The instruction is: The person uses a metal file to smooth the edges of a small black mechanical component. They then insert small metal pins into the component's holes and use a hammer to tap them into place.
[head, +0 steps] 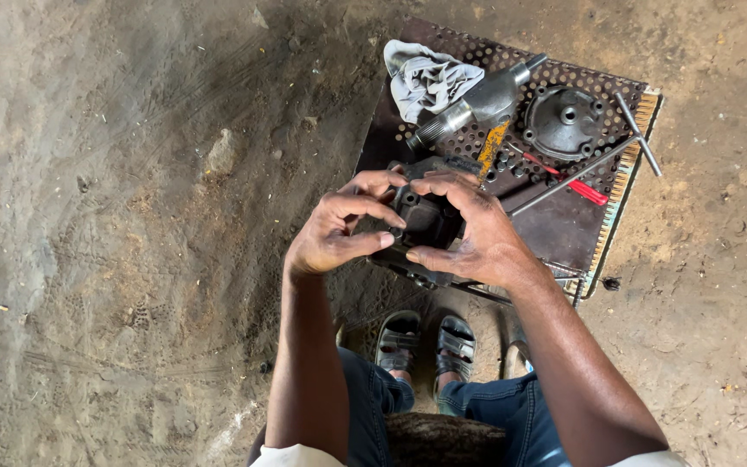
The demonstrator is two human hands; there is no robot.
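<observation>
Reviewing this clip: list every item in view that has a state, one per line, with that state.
left hand: closed around the dark metal housing, fingers curled on its left side
right hand: gripping the same housing from the right
dark metal housing: held up between both hands
grey rag: crumpled, lying on the perforated mat
metal shaft: lying flat
round cover plate: lying flat
red-handled screwdriver: lying flat
T-handle wrench: lying flat
</observation>
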